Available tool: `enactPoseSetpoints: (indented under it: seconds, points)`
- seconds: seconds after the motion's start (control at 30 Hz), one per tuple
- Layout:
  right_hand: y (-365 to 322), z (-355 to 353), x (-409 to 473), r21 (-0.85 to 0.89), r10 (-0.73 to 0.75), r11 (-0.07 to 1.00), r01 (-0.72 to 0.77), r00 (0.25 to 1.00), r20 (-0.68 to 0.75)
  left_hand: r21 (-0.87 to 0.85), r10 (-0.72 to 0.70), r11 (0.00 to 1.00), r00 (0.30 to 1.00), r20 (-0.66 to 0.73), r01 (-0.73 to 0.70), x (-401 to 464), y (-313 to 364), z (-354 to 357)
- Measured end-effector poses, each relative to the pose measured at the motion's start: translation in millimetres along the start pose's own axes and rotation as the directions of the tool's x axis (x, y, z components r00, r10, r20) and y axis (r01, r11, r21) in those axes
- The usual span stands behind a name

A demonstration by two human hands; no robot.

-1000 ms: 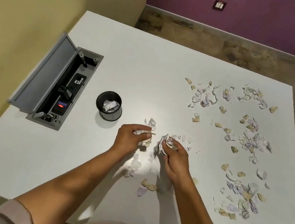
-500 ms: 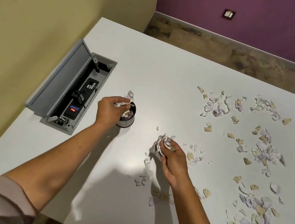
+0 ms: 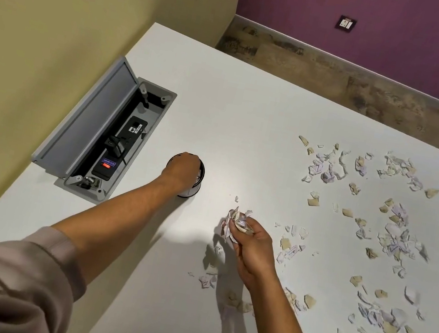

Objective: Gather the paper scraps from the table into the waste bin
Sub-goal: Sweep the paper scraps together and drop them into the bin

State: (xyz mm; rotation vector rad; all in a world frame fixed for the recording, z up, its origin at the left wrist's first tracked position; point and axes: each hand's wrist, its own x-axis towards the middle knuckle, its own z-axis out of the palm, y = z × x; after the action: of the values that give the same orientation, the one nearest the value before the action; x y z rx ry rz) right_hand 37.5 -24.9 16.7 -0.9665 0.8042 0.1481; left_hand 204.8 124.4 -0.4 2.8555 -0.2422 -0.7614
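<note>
Over the waste bin (image 3: pixel 199 176) sits the left hand (image 3: pixel 182 170), fingers dipped into its mouth; whether they hold anything can't be told. Right hand (image 3: pixel 253 241) clutches a wad of scraps (image 3: pixel 235 222) above the table (image 3: pixel 238 105), hands well apart. Loose paper scraps (image 3: pixel 394 235) litter the right side. Open cable box (image 3: pixel 116 145) left of bin.

A plain yellow-green wall (image 3: pixel 64 7) meets a purple wall (image 3: pixel 396 36) bearing a small dark wall socket (image 3: pixel 346 23) — below, mottled brown-grey floor (image 3: pixel 344 82) and a white rectangular table (image 3: pixel 238 105).
</note>
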Motion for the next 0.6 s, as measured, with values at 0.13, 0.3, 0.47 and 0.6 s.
enactPoseSetpoints:
  seconds: [0.13,0.3,0.47,0.6]
  points:
    - [-1,7,1,-0.024,-0.013,1.0,0.014,1.0,0.025,0.024,0.025,0.999,0.999,0.038,-0.026,6,3,-1]
    - [-5,18,9,-0.031,-0.023,0.999,0.025,0.998,0.06,-0.117,0.059,0.992,0.995,0.074,-0.05,0,-6,-20]
    - [-12,42,23,-0.061,-0.041,0.997,0.047,0.995,0.096,-0.288,0.122,0.951,0.992,0.014,-0.113,-13,-24,-31]
    - [-20,66,37,-0.215,-0.114,0.967,0.139,0.986,0.123,-0.49,-0.031,0.868,0.975,-0.219,-0.083,-15,-38,-26]
